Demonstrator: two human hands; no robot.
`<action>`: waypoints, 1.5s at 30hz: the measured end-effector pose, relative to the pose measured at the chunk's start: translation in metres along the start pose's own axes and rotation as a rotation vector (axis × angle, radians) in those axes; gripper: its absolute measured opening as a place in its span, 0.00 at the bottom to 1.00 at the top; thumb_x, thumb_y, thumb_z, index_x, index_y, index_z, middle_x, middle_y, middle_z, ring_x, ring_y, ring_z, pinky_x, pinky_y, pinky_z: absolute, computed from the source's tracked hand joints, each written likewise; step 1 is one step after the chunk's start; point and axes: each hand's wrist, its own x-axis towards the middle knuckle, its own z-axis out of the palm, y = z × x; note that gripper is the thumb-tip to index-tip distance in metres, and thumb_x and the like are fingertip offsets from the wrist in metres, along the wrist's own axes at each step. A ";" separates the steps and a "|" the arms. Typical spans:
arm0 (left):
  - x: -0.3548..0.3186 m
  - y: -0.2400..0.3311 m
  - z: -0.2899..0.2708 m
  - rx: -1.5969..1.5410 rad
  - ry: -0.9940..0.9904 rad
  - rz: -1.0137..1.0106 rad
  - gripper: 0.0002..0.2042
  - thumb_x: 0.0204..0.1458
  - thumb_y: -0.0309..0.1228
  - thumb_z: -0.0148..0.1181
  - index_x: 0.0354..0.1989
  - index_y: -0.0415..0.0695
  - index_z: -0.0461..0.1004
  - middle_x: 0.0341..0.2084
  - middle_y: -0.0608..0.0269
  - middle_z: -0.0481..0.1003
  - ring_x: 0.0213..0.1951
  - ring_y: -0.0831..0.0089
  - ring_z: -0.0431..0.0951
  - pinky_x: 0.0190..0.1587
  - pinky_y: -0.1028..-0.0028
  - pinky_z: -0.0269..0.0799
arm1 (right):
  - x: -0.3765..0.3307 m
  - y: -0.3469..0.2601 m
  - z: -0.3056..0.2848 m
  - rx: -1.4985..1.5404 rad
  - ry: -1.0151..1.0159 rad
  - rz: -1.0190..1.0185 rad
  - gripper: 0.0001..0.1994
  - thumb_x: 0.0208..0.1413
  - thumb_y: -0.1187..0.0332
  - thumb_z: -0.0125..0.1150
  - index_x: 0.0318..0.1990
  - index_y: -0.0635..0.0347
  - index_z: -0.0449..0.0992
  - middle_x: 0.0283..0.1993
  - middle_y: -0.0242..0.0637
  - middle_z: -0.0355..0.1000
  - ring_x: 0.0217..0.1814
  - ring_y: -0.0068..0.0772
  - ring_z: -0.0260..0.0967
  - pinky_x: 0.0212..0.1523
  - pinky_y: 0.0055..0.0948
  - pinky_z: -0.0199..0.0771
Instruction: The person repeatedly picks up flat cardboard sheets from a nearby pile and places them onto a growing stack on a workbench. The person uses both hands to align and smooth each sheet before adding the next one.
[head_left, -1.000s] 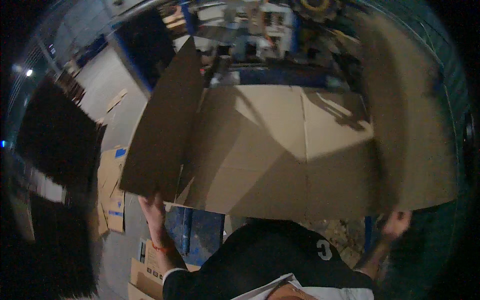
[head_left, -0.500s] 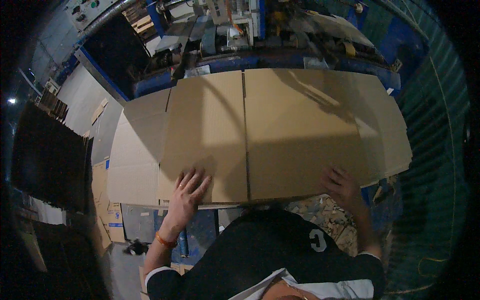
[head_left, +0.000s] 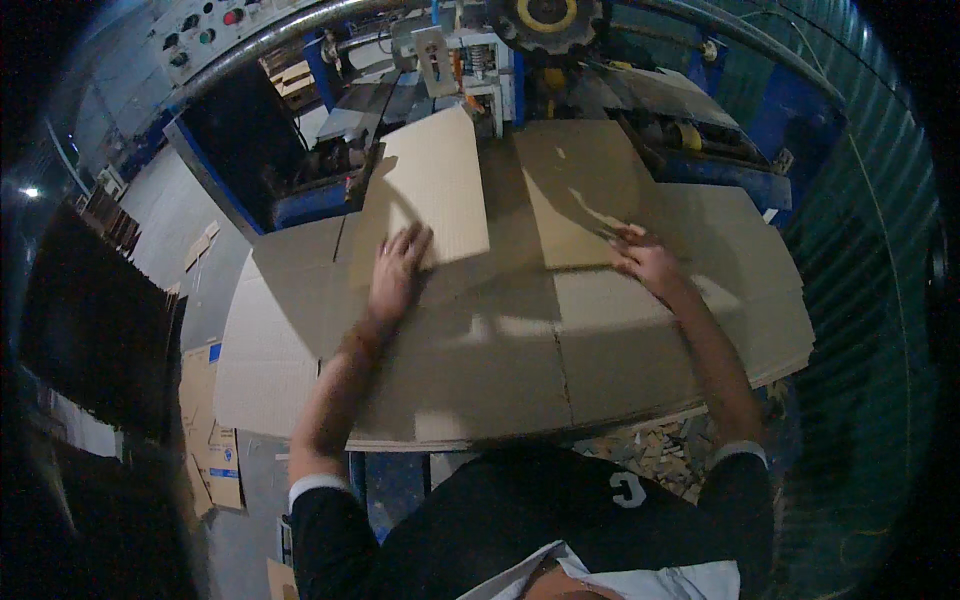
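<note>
Setting: a dim workshop seen from above through a fisheye lens, with a grey floor (head_left: 180, 230) on the left and a green corrugated wall (head_left: 860, 250) on the right.
Nearest: the person's dark top with a white collar fills the lower edge, and both forearms reach up and away from it.
Under the table edge: cardboard scraps (head_left: 640, 455) lie in a loose heap on the right side, and flat printed boxes (head_left: 205, 440) lie on the floor to the left.
Work surface: a large flattened cardboard sheet (head_left: 500, 370) lies spread wide in front of the person, with creases running across and along it.
Left hand (head_left: 397, 272): flat, fingers spread, palm down on the sheet, its fingertips touching the lower edge of the left flap (head_left: 430, 195).
Left flap: a pale panel folded over onto the sheet, tilted slightly, reaching toward the machine.
Right hand (head_left: 645, 260): also flat with open fingers, pressing on the lower right corner of the right flap (head_left: 580, 190); it grasps nothing.
Right flap: a second panel folded inward, just beside the left one with a narrow gap between them.
Far side: a blue machine (head_left: 500, 60) with metal parts and a yellow-centred toothed wheel (head_left: 545, 15) stands just beyond the flaps.
Far left: a grey control panel (head_left: 200, 30) with coloured buttons.
Left edge: a dark stack of sheets (head_left: 90, 330), too dim to make out.
</note>
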 end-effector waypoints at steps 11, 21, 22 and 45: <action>-0.155 -0.037 -0.077 0.109 0.697 -0.857 0.39 0.44 0.38 0.64 0.60 0.29 0.50 0.58 0.38 0.54 0.61 0.47 0.53 0.62 0.59 0.48 | -0.166 0.022 -0.030 0.034 0.493 0.644 0.26 0.53 0.60 0.54 0.58 0.63 0.61 0.62 0.51 0.56 0.63 0.50 0.53 0.60 0.39 0.54; -0.224 -0.062 -0.083 -0.147 0.858 -1.055 0.32 0.50 0.35 0.57 0.59 0.30 0.53 0.58 0.40 0.57 0.60 0.52 0.57 0.62 0.63 0.49 | -0.245 0.140 0.022 -0.129 0.802 0.714 0.28 0.57 0.54 0.47 0.59 0.65 0.60 0.61 0.51 0.59 0.62 0.50 0.55 0.60 0.42 0.55; -0.210 -0.056 -0.089 -0.195 0.936 -0.982 0.31 0.51 0.35 0.56 0.59 0.30 0.54 0.59 0.41 0.56 0.61 0.54 0.57 0.62 0.63 0.49 | -0.239 0.137 0.023 0.106 1.029 0.594 0.26 0.57 0.55 0.47 0.57 0.65 0.63 0.59 0.51 0.60 0.61 0.50 0.57 0.59 0.41 0.57; -0.230 -0.022 -0.114 -1.156 0.826 -0.896 0.15 0.47 0.27 0.57 0.44 0.33 0.71 0.42 0.52 0.72 0.46 0.65 0.72 0.51 0.69 0.66 | -0.244 -0.102 -0.057 0.268 1.148 0.429 0.20 0.51 0.74 0.52 0.53 0.66 0.65 0.56 0.46 0.63 0.57 0.40 0.62 0.56 0.36 0.60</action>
